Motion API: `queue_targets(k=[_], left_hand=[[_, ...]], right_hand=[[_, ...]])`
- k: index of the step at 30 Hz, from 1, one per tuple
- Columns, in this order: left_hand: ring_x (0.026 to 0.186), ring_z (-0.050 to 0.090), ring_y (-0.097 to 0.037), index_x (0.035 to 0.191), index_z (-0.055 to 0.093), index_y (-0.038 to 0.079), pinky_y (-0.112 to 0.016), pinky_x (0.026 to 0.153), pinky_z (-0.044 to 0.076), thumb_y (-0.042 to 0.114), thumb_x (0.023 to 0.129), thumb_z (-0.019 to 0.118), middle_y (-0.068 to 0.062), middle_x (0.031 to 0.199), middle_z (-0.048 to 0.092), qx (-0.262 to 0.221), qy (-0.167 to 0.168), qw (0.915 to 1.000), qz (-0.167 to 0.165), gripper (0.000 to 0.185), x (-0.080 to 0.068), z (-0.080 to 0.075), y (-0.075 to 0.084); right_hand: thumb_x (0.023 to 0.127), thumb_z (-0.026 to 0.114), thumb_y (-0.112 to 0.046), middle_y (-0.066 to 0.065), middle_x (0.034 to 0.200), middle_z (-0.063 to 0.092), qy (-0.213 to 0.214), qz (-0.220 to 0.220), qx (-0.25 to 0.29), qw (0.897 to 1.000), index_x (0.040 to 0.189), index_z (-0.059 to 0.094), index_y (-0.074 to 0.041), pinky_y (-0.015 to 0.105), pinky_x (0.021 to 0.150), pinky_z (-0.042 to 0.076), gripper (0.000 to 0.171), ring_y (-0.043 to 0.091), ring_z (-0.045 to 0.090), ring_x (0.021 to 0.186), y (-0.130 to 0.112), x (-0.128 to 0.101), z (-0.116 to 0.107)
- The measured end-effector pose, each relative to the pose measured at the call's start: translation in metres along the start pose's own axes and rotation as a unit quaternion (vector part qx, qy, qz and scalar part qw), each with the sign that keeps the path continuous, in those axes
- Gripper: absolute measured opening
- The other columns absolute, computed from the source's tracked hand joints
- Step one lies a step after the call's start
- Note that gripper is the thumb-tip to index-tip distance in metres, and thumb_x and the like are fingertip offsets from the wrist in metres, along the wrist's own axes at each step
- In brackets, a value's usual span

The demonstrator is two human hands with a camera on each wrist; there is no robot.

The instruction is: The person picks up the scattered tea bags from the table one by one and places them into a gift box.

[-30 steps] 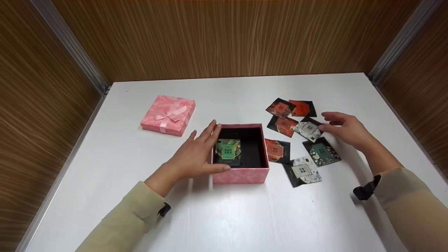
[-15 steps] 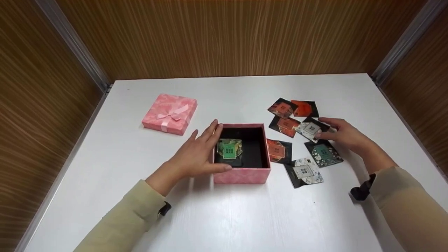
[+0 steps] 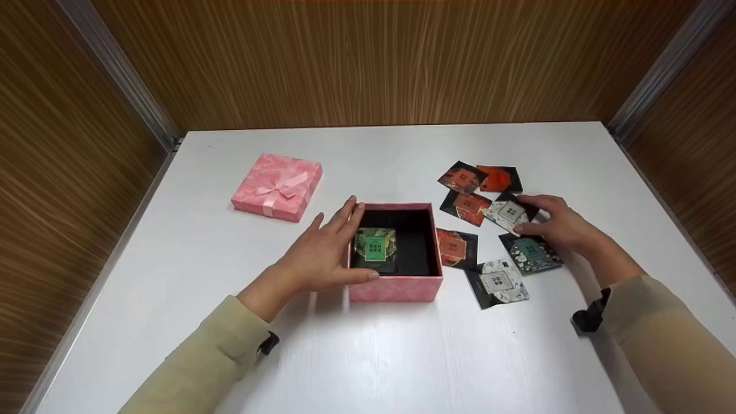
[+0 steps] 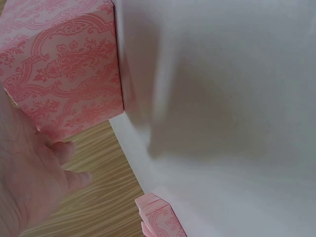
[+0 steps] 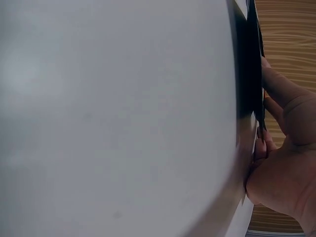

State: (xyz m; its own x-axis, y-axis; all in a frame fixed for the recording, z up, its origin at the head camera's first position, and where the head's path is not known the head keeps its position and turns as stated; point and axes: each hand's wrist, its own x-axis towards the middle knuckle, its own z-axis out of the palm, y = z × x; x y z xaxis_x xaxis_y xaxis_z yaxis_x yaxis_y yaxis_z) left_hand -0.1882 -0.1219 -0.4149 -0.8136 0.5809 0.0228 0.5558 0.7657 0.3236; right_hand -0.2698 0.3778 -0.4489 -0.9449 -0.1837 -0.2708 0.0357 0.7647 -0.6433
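Observation:
My left hand (image 3: 319, 257) lies along the left side of an uncovered pink box (image 3: 395, 289), fingers fairly straight and the thumb over its front rim. Inside the black interior lies a green and black square sachet (image 3: 375, 250), on the left. At the right, my right hand (image 3: 566, 223) pinches a white and black sachet (image 3: 508, 211) by its right side, index finger at the upper edge and thumb at the lower. The right wrist view shows a dark sachet edge (image 5: 251, 69) at the fingers. The left wrist view shows the box's patterned wall (image 4: 69, 69) against the hand.
Near the right hand lie a dark green floral sachet (image 3: 530, 253), another white and black sachet (image 3: 499, 282) and several red and black sachets (image 3: 467, 206). The pink lid with a bow (image 3: 279, 187) sits at the back left. Wood-grain panels (image 3: 368, 63) surround the white table (image 3: 368, 356).
My right hand has moved left and slightly down onto the white and black sachet, its fingers closing at the edges. The left hand has stayed on the box.

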Motion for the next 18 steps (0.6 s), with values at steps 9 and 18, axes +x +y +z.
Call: queue_targets(k=[9, 18], left_hand=[[0.161, 0.021, -0.024, 0.171, -0.001, 0.014, -0.056, 0.129, 0.013, 0.090, 0.086, 0.051, -0.008, 0.179, -0.001, 0.001, -0.002, 1.0000, -0.001, 0.126, -0.0007, 0.0001, -0.0008], [0.160, 0.023, -0.026, 0.171, -0.001, 0.012, -0.056, 0.129, 0.013, 0.090, 0.086, 0.052, -0.010, 0.179, 0.000, 0.007, -0.003, 1.0000, -0.001, 0.126, -0.0001, 0.0003, -0.0003]], right_hand=[[0.104, 0.070, -0.038, 0.037, 0.168, 0.006, -0.003, -0.006, -0.007, 1.000, 0.170, 0.023, -0.012, 0.075, 0.119, 0.017, 0.085, 0.059, 0.010, 0.153, 0.0004, -0.0001, -0.0004], [0.106, 0.068, -0.030, 0.036, 0.169, 0.009, -0.008, -0.018, -0.003, 1.000, 0.170, 0.022, -0.011, 0.075, 0.119, 0.016, 0.081, 0.058, 0.010, 0.154, 0.0017, 0.0005, -0.0031]])
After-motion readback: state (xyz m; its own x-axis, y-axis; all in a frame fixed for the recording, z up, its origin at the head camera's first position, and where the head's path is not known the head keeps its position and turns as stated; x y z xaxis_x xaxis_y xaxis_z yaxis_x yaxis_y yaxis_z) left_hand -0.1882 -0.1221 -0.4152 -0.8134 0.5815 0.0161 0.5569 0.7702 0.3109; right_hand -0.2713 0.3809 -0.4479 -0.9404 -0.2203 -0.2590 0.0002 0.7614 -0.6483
